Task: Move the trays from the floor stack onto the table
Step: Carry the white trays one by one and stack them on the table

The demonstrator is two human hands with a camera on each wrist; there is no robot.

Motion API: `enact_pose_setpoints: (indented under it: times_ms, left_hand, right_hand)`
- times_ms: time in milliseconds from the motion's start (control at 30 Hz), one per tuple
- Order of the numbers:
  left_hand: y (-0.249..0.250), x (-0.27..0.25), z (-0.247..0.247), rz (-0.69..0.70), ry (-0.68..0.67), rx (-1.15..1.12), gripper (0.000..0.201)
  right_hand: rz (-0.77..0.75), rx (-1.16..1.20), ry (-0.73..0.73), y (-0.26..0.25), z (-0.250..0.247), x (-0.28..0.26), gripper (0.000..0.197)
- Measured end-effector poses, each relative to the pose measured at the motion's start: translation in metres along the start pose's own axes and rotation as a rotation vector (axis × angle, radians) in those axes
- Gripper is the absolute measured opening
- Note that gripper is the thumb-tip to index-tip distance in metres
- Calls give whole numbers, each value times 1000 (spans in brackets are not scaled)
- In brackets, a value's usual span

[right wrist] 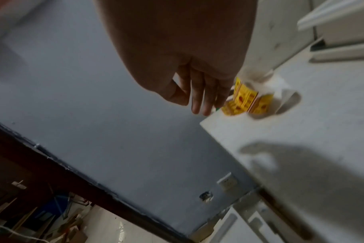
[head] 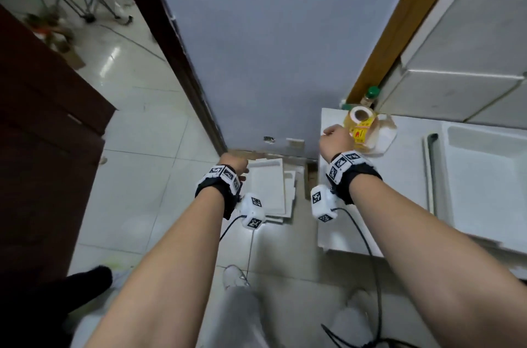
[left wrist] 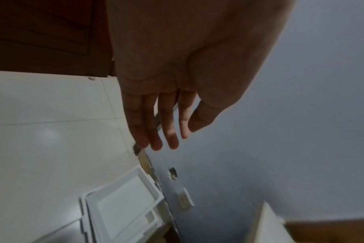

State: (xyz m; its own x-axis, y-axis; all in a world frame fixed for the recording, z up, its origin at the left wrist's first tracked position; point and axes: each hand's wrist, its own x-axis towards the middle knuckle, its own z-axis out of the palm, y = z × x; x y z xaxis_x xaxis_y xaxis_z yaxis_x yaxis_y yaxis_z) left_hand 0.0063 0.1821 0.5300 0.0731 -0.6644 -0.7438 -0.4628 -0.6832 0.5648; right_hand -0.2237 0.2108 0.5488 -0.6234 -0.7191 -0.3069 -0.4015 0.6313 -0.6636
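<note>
A stack of white plastic trays point(head: 266, 190) lies on the floor tiles against the grey wall; it also shows in the left wrist view as the tray stack point(left wrist: 123, 205). My left hand point(head: 234, 166) hovers above the stack's left edge, its fingers point(left wrist: 156, 141) straight and empty. My right hand point(head: 336, 137) hangs over the white table's point(head: 399, 199) far left corner with loosely extended fingers point(right wrist: 199, 105) holding nothing. More white trays point(head: 484, 176) lie on the table at the right.
An oil bottle with a yellow label point(head: 360, 133) stands on the table's corner beside my right hand, a green-capped bottle point(head: 370, 94) behind it. A dark wooden cabinet point(head: 42, 133) stands on the left. A wall socket point(head: 295, 143) sits low on the wall.
</note>
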Motion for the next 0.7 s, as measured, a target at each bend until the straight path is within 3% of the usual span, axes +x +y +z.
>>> enact_pose_setpoints:
  times_ms: [67,167,267,533,700]
  left_hand:
    - [-20,23,-31,-34,4,8,33]
    - [-43,55,-63,-34,32,26,16]
    - [-64,90,-74,-40,34,30,20]
    - [-102,173,-53,-130,-6,9,28]
    - [-134,257,-18,-105,-29,-16,26]
  right_hand:
    - [31,-33,-31,-8,37,-9,31]
    - [80,-72,-80,-9,79,-15,30]
    - [118,-118,-118,2,111,-11,32]
    - [194,-179,-187,56,211,19,29]
    - [249,-144,-242,111,290,55,31]
